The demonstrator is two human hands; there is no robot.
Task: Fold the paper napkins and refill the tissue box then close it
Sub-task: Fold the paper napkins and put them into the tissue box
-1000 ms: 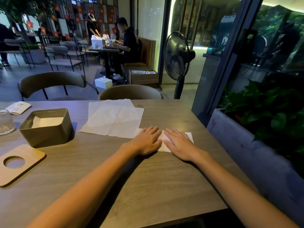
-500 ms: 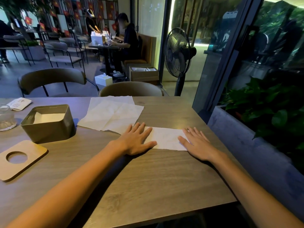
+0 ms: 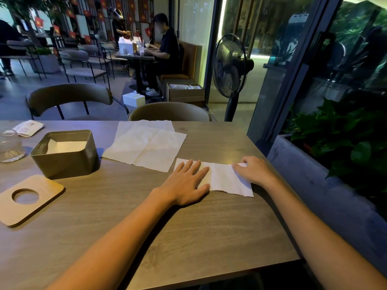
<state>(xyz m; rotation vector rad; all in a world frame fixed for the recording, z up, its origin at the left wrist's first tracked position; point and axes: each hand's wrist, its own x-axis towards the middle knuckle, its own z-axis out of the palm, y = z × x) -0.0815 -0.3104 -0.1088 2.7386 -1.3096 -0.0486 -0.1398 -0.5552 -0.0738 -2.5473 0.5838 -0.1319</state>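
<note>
A white napkin folded into a long strip [image 3: 226, 178] lies on the wooden table [image 3: 188, 237] near its right edge. My left hand [image 3: 186, 183] rests flat on the strip's left end, fingers spread. My right hand [image 3: 254, 171] pinches the strip's far right corner, which lifts slightly. A stack of unfolded napkins [image 3: 146, 144] lies behind them. The olive tissue box [image 3: 65, 154] stands open at the left with folded napkins inside. Its wooden lid [image 3: 27, 198] with a round hole lies flat in front of it.
A glass [image 3: 9, 145] and a small paper packet [image 3: 28, 128] sit at the table's far left. Two chairs [image 3: 169, 111] stand behind the table. A standing fan [image 3: 230, 68] and a planter with green leaves [image 3: 335, 155] are to the right.
My hands slid apart along the napkin strip, smoothing it. My right hand then curled and took hold of the strip's right corner; my left hand stays flat on the left end.
</note>
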